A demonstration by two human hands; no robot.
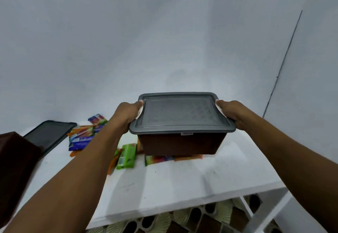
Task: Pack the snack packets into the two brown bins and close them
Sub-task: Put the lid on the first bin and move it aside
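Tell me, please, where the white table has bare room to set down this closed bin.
Free: the near strip of table in front of the green packet, and the right end beyond the held bin. Crowded: the left, with snack packets, the loose lid and the second brown bin.

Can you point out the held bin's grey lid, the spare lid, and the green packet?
grey lid (181, 113), head view, centre of top
spare lid (48, 135), head view, flat centre
green packet (127, 156), head view, front face
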